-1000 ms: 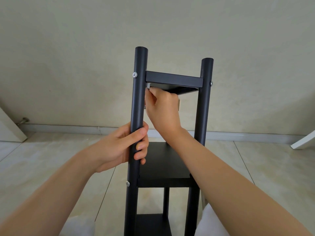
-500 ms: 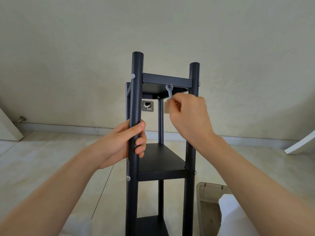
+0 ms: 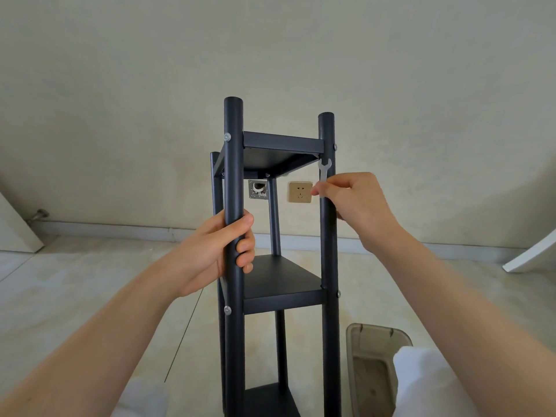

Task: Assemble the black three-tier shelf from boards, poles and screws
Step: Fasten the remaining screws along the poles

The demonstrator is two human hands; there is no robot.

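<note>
From the head view, my right hand (image 3: 355, 203) has swung out from under the top board (image 3: 279, 156) to the near right pole (image 3: 328, 236), pinching the small wrench (image 3: 324, 176) upright. My left hand (image 3: 216, 251) stays wrapped around the near left pole (image 3: 234, 206). The shelf (image 3: 282, 284) stands on the floor (image 3: 90, 296), now showing a tub (image 3: 373, 356) at its right.

I am in a bare room of a home. A plain cream wall (image 3: 120, 85) fills the upper frame, with a gold wall socket (image 3: 300, 192) and an uncovered outlet box (image 3: 258, 189) at centre. Pale floor tiles (image 3: 75, 296) and a grey baseboard (image 3: 120, 228) run below. A clear plastic bin (image 3: 368, 365) sits lower right.
</note>
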